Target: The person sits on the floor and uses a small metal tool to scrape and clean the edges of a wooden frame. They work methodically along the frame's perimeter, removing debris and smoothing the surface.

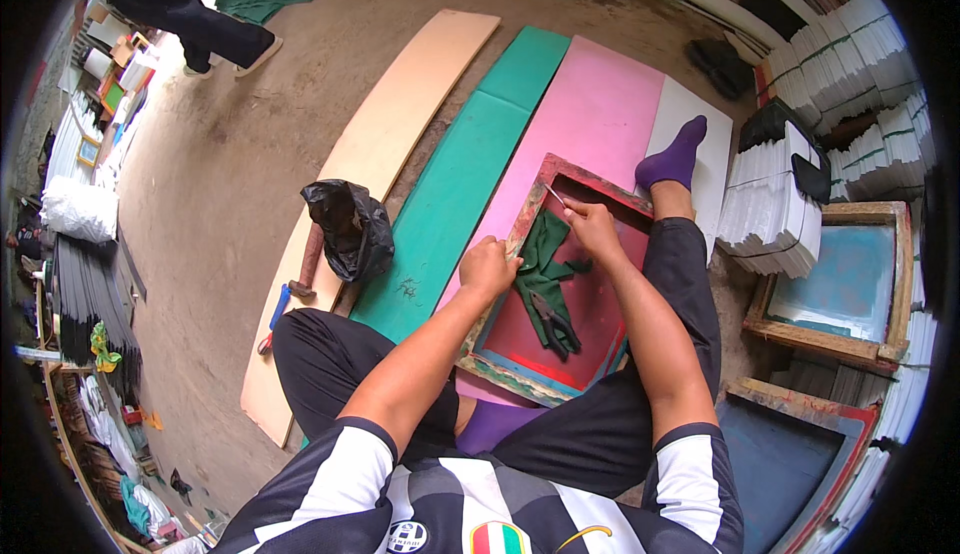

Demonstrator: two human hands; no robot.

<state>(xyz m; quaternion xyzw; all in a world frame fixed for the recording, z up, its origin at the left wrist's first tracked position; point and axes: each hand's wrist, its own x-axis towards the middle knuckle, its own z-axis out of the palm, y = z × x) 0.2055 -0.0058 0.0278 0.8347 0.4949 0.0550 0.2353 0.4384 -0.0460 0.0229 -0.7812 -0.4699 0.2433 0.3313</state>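
A paint-stained wooden screen-printing frame (520, 382) with reddish mesh lies tilted across my lap. My left hand (489, 266) is closed on its left edge. Inside the frame's far left corner, my right hand (592, 226) pinches a thin, pale, stick-like tool (553, 192); its exact kind is too small to tell. Between my hands, a dark green cloth (543, 266), perhaps a glove, rests on the mesh. A dark tool with two handles (555, 326), like pliers, lies on its near end.
Foam-like sheets in peach (400, 94), green (490, 114) and pink (600, 94) lie under and beside me. At left are a black plastic bag (365, 239), a hammer (309, 264) and a blue-handled tool (278, 309). Bundled white stacks (765, 194) and more frames (830, 339) stand right. A person (185, 14) walks far left.
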